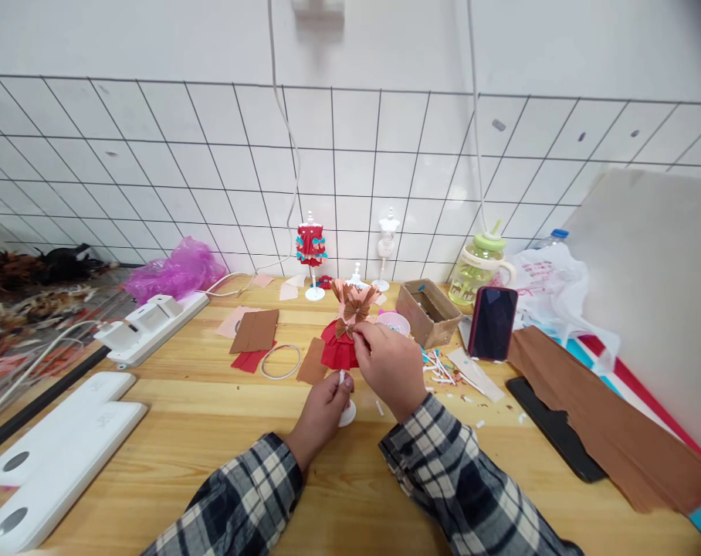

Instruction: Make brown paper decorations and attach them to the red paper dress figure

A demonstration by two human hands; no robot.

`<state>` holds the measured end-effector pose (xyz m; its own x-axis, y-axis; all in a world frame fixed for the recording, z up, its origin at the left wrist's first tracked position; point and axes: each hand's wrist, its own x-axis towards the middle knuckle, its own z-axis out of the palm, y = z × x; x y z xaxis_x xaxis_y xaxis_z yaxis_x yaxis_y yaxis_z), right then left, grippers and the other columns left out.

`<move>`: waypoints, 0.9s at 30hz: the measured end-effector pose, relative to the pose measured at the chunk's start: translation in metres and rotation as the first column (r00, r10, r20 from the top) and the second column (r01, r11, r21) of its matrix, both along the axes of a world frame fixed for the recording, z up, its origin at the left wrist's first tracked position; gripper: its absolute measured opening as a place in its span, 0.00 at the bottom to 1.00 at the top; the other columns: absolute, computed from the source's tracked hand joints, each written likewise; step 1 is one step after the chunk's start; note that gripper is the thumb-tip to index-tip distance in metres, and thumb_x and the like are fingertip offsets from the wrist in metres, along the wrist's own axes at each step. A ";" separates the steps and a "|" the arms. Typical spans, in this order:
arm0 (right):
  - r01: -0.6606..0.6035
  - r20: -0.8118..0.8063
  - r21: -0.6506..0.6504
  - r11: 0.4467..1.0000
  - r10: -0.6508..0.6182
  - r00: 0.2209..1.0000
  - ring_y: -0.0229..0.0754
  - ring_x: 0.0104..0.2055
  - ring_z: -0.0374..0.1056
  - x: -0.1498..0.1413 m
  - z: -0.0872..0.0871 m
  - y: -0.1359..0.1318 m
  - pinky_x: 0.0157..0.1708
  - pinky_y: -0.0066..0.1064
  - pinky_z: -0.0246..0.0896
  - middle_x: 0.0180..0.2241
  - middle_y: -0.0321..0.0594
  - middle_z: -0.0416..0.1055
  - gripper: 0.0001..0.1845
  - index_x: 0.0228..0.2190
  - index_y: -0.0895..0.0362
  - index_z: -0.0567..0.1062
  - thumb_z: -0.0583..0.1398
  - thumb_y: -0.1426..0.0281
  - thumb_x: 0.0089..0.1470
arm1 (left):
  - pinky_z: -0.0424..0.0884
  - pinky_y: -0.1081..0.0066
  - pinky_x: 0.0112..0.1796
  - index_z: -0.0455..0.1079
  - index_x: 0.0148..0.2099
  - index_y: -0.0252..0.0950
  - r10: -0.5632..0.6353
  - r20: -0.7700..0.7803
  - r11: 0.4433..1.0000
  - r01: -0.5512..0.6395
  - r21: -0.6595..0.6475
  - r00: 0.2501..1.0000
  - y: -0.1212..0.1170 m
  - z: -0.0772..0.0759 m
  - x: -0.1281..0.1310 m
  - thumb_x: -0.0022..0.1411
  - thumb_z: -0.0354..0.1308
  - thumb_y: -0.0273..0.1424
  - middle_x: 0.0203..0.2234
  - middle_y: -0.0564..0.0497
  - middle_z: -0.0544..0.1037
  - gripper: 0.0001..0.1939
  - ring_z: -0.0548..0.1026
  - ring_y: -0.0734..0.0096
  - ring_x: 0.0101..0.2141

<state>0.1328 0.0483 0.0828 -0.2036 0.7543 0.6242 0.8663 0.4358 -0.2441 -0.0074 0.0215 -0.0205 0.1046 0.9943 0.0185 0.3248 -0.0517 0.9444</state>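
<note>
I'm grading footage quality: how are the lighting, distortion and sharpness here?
In the head view, light is bright and diffuse, with a soft shadow below the white wall fixture; lines on the tiled wall slant near the sides, suggesting a wide lens; the top right corner darkens; the pleated dress is small and slightly soft.

Behind the desk (171, 432), whose pale wood shows yellowish grain, rises a wall of glossy white tiles (263, 166) ruled by thin dark joints, with a few small greyish marks. Higher above the desk, the tiles give way to plain white wall (124, 38), carrying a small white box (319, 9) that casts a soft shadow beneath it. A black strip (43, 401) borders the desk's left edge; a pale panel (657, 293) stands to the desk's right. The light is bright and diffuse.
</note>
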 end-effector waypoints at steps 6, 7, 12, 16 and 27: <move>-0.028 0.104 0.072 0.997 0.020 0.994 0.38 0.32 0.67 0.008 0.002 0.003 0.27 0.31 0.45 0.29 0.36 0.75 0.12 0.37 0.52 0.75 0.51 0.67 0.63 | 0.57 0.74 0.22 0.62 0.30 0.36 -0.012 0.016 1.000 0.012 -0.011 1.000 0.000 0.001 0.000 0.64 0.46 0.44 0.18 0.57 0.65 0.18 0.61 0.74 0.20; -0.043 0.115 0.071 0.997 0.034 0.993 0.38 0.32 0.67 0.009 0.002 0.004 0.27 0.31 0.46 0.29 0.36 0.74 0.12 0.37 0.52 0.75 0.51 0.68 0.62 | 0.57 0.74 0.23 0.62 0.30 0.36 -0.015 0.021 1.000 0.015 -0.008 1.000 0.000 0.001 0.000 0.64 0.46 0.44 0.18 0.57 0.65 0.18 0.61 0.74 0.20; -0.061 0.037 0.068 0.996 0.059 0.998 0.38 0.33 0.68 0.006 0.001 0.002 0.29 0.30 0.48 0.30 0.38 0.75 0.12 0.39 0.54 0.75 0.53 0.65 0.60 | 0.57 0.74 0.23 0.61 0.29 0.37 -0.018 0.010 1.000 0.018 0.009 1.000 0.001 0.001 -0.001 0.64 0.47 0.44 0.19 0.57 0.65 0.17 0.62 0.74 0.21; -0.055 -0.007 0.071 0.996 0.056 0.998 0.39 0.33 0.68 0.005 0.000 0.001 0.30 0.29 0.49 0.32 0.39 0.76 0.13 0.40 0.53 0.75 0.54 0.62 0.60 | 0.58 0.73 0.24 0.61 0.29 0.36 -0.022 -0.008 1.000 0.022 0.016 1.000 0.000 0.002 0.000 0.64 0.47 0.43 0.19 0.56 0.66 0.17 0.62 0.73 0.21; -0.047 0.036 0.062 0.997 0.045 0.998 0.37 0.33 0.67 0.005 0.002 -0.001 0.29 0.29 0.49 0.31 0.37 0.74 0.12 0.40 0.51 0.75 0.53 0.67 0.62 | 0.58 0.73 0.25 0.61 0.29 0.37 -0.027 -0.060 0.999 0.028 0.018 0.998 -0.001 0.006 0.000 0.64 0.46 0.45 0.19 0.55 0.66 0.19 0.63 0.71 0.22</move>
